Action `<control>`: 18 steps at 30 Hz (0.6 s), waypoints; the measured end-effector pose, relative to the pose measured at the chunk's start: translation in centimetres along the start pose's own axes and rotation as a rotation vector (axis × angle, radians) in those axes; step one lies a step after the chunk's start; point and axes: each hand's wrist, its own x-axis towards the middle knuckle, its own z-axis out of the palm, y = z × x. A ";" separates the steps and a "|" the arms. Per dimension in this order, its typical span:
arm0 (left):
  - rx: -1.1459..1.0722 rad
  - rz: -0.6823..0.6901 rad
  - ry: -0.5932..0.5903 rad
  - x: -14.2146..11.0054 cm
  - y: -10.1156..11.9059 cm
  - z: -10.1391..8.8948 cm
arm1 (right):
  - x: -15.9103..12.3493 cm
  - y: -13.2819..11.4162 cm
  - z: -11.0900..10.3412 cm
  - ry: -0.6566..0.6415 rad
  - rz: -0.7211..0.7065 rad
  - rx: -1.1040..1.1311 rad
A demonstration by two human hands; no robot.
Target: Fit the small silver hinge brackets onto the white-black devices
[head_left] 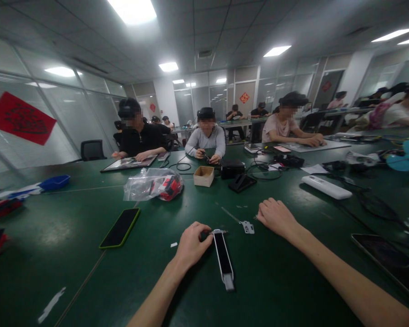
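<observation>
My left hand is closed, thumb and fingers pinched round a small dark piece at the upper end of a long narrow device. This device has a white frame, a black inner face and a pale lower end, and lies on the table. My right hand is closed above the table, with a tiny shiny bit showing at its fingertips; the rest of what it holds is hidden. Between the hands lies a small silvery metal plate with cut-outs, and a thin pale strip runs up and left from it.
A phone with a green edge lies at left. Beyond are a plastic bag with red parts, an open small box, a black stand and a white oblong case. Cables and a dark tablet-like device lie right. Several people sit opposite.
</observation>
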 end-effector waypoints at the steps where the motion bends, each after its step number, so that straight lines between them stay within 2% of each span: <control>1: 0.001 0.000 0.008 0.0 0.0 0.0 | 0.0 -0.1 -0.2 0.022 0.000 0.014; 5: 0.006 0.006 0.090 0.0 0.3 -0.2 | -0.2 -1.3 -1.1 0.135 -0.021 0.107; 8: 0.027 0.048 0.146 -0.3 0.7 -0.3 | -0.7 -3.2 -1.9 0.206 -0.073 0.221; 11: 0.062 0.179 0.160 -0.7 1.3 -0.3 | -1.5 -5.8 -2.5 0.236 -0.162 0.368; 14: 0.105 0.375 0.177 -1.2 1.9 0.2 | -2.6 -8.4 -2.7 0.269 -0.282 0.533; 16: 0.129 0.488 0.189 -1.3 2.1 0.5 | -3.1 -9.6 -2.7 0.279 -0.346 0.649; 18: 0.159 0.540 0.193 -1.4 2.3 0.6 | -3.4 -10.3 -2.5 0.274 -0.374 0.745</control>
